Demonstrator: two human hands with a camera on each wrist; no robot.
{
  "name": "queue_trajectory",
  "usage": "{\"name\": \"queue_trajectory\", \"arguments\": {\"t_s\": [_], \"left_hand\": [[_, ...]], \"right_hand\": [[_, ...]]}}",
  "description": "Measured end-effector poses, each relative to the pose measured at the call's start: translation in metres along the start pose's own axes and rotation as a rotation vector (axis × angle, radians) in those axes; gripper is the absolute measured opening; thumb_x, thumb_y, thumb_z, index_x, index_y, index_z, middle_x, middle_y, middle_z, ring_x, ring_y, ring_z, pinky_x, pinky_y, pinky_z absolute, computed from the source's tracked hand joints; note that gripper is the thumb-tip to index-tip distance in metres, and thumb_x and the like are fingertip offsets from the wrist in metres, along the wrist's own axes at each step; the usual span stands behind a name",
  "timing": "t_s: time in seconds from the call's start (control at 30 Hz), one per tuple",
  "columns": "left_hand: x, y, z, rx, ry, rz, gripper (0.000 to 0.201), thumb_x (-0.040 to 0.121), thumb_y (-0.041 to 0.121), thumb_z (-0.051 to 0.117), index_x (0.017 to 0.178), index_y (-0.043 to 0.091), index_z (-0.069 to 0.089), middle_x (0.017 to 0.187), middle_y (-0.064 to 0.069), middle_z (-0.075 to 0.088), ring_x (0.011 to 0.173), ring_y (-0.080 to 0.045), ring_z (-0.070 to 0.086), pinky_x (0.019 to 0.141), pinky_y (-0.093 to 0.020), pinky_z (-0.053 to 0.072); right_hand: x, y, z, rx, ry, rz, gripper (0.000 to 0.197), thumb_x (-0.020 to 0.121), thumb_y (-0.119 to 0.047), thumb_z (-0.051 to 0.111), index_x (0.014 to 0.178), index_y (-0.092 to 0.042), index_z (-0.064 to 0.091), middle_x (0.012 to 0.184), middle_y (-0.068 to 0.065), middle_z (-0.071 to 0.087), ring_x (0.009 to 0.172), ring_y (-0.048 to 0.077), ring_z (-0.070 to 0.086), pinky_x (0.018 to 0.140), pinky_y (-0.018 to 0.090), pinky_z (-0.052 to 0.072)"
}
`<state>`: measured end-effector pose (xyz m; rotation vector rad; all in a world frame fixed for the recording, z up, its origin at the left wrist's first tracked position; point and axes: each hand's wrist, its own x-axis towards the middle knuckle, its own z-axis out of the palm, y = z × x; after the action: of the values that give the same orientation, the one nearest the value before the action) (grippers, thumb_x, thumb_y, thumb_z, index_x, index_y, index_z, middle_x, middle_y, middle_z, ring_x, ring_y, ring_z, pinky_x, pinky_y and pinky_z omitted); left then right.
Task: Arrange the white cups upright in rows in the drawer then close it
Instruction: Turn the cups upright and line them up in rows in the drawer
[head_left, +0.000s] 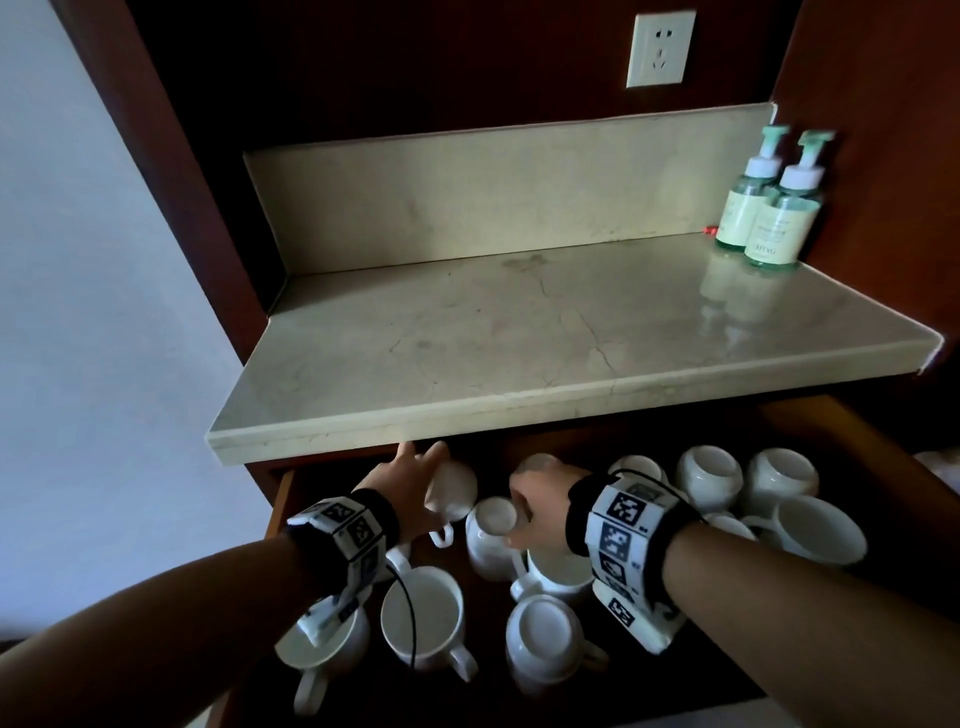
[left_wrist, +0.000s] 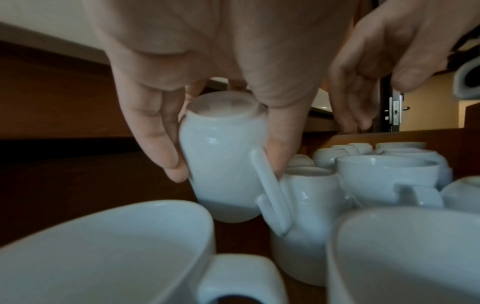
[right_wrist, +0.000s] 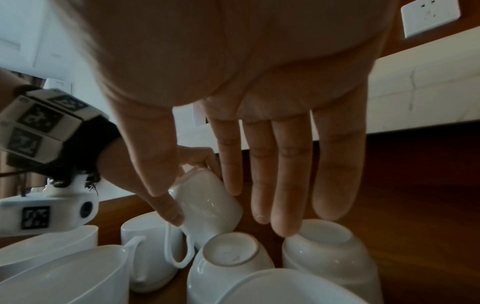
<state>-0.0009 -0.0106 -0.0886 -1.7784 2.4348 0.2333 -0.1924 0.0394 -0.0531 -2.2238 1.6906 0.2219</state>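
Observation:
Several white cups sit in the open wooden drawer (head_left: 831, 431), some upright and some upside down. My left hand (head_left: 426, 467) grips a tilted upside-down cup (head_left: 456, 491) at the back left. In the left wrist view, fingers and thumb curl round that cup (left_wrist: 223, 156). My right hand (head_left: 524, 493) is open, palm down, with straight fingers (right_wrist: 285, 185) reaching over two upside-down cups (right_wrist: 228, 253) (right_wrist: 324, 244). The right wrist view also shows the left hand (right_wrist: 197, 158) on its cup (right_wrist: 207, 201).
A marble counter (head_left: 519, 332) overhangs the back of the drawer, close above both hands. Two green pump bottles (head_left: 763, 208) stand at its back right. Upright cups (head_left: 421, 613) (head_left: 815, 530) and upside-down cups (head_left: 540, 639) (head_left: 709, 478) crowd the drawer floor.

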Motion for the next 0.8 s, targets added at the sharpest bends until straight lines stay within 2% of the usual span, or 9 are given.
{"name": "queue_trajectory", "arguments": {"t_s": [0.17, 0.27, 0.37, 0.43, 0.53, 0.6, 0.67, 0.73, 0.8], "left_hand": [[-0.012, -0.013, 0.002, -0.197, 0.075, 0.013, 0.08, 0.065, 0.049, 0.076, 0.131, 0.033, 0.033, 0.124, -0.002, 0.041, 0.097, -0.032, 0.063, 0.078, -0.038, 0.055], [-0.016, -0.021, -0.002, -0.39, 0.18, 0.074, 0.082, 0.056, 0.051, 0.08, 0.125, 0.031, 0.041, 0.123, 0.002, 0.047, 0.101, -0.024, 0.06, 0.085, -0.036, 0.053], [-0.026, -0.025, -0.011, -0.607, 0.25, 0.126, 0.084, 0.05, 0.056, 0.079, 0.12, 0.028, 0.041, 0.107, 0.006, 0.053, 0.088, -0.013, 0.058, 0.074, -0.021, 0.052], [-0.035, -0.024, -0.017, -0.782, 0.256, 0.148, 0.078, 0.058, 0.035, 0.088, 0.12, 0.023, 0.041, 0.099, 0.009, 0.058, 0.08, -0.002, 0.062, 0.066, -0.012, 0.051], [-0.043, -0.022, -0.016, -0.994, 0.258, 0.175, 0.069, 0.065, 0.012, 0.087, 0.116, 0.02, 0.041, 0.102, 0.01, 0.058, 0.081, 0.012, 0.062, 0.067, -0.011, 0.053], [-0.045, -0.023, -0.015, -1.109, 0.279, 0.182, 0.07, 0.062, 0.014, 0.089, 0.113, 0.023, 0.043, 0.107, 0.002, 0.059, 0.086, 0.006, 0.063, 0.071, -0.014, 0.054], [-0.044, -0.029, -0.014, -1.13, 0.246, 0.193, 0.075, 0.053, 0.031, 0.091, 0.11, 0.03, 0.042, 0.11, -0.002, 0.06, 0.09, -0.001, 0.064, 0.075, -0.018, 0.055], [-0.045, -0.038, -0.017, -1.001, 0.127, 0.202, 0.08, 0.048, 0.043, 0.087, 0.111, 0.038, 0.038, 0.113, 0.003, 0.058, 0.091, -0.003, 0.064, 0.077, -0.019, 0.055], [-0.047, -0.05, -0.016, -0.716, 0.02, 0.151, 0.078, 0.056, 0.047, 0.083, 0.121, 0.035, 0.041, 0.118, 0.009, 0.056, 0.1, -0.007, 0.062, 0.083, -0.023, 0.054]], "right_hand": [[0.015, 0.013, -0.002, 0.139, 0.071, 0.062, 0.036, 0.075, -0.055, 0.066, 0.088, -0.024, 0.054, 0.092, -0.002, 0.062, 0.088, 0.02, 0.061, 0.076, 0.03, 0.05], [0.021, 0.015, -0.003, 0.288, 0.091, 0.079, 0.046, 0.074, -0.053, 0.071, 0.105, -0.023, 0.054, 0.097, -0.001, 0.063, 0.089, 0.02, 0.063, 0.074, 0.03, 0.051], [0.024, 0.011, -0.005, 0.863, -0.057, 0.08, 0.076, 0.071, -0.043, 0.079, 0.132, -0.023, 0.039, 0.118, 0.016, 0.06, 0.085, 0.023, 0.062, 0.059, 0.032, 0.053], [0.024, 0.009, -0.008, 1.285, -0.197, 0.059, 0.093, 0.059, -0.039, 0.087, 0.135, -0.026, 0.036, 0.124, 0.019, 0.056, 0.092, 0.027, 0.06, 0.056, 0.034, 0.056], [0.024, -0.001, -0.015, 1.577, -0.214, -0.059, 0.066, 0.071, -0.019, 0.082, 0.126, -0.024, 0.046, 0.111, 0.013, 0.06, 0.09, 0.029, 0.064, 0.05, 0.034, 0.057], [0.028, -0.01, -0.016, 1.608, -0.119, -0.107, 0.048, 0.074, -0.006, 0.075, 0.115, -0.021, 0.055, 0.101, 0.01, 0.063, 0.089, 0.027, 0.063, 0.056, 0.031, 0.057], [0.037, -0.015, -0.014, 1.534, -0.047, -0.114, 0.057, 0.054, -0.016, 0.082, 0.105, -0.021, 0.06, 0.099, 0.009, 0.066, 0.097, 0.029, 0.064, 0.078, 0.039, 0.057], [0.043, -0.019, -0.013, 1.211, 0.048, -0.086, 0.069, 0.043, -0.035, 0.085, 0.106, -0.027, 0.059, 0.103, 0.005, 0.067, 0.103, 0.026, 0.064, 0.094, 0.044, 0.052], [0.044, -0.026, -0.013, 0.759, 0.107, -0.051, 0.069, 0.052, -0.044, 0.085, 0.111, -0.032, 0.052, 0.102, -0.002, 0.063, 0.097, 0.019, 0.062, 0.089, 0.039, 0.053]]}}
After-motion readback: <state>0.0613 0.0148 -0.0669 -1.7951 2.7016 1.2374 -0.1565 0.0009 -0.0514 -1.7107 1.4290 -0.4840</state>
